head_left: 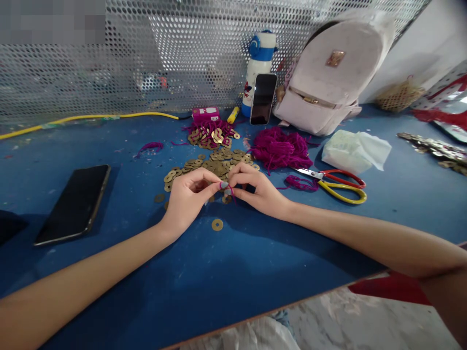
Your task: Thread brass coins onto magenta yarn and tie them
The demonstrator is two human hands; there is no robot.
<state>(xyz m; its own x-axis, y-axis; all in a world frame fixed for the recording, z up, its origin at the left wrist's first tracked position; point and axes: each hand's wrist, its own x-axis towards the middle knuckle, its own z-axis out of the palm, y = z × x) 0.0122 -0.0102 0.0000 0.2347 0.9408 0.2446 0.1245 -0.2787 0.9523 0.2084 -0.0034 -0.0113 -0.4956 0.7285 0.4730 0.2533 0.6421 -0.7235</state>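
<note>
Paint-flecked blue surface (255, 277). Brass-coloured coin pile (219, 163) spread on it, just beyond the hands. Left hand (186, 197) and right hand (258, 188) narrowed to pinches, fingertips close together. Purple yarn heap (280, 149) past the right hand; scissors (316, 174) beside it. Loose coin (213, 225) on the near side. Finest: purple strand (233, 194) held in both hands' fingertips.

1 head-worn view, forward and down over the blue table (219, 282), fairly near
</note>
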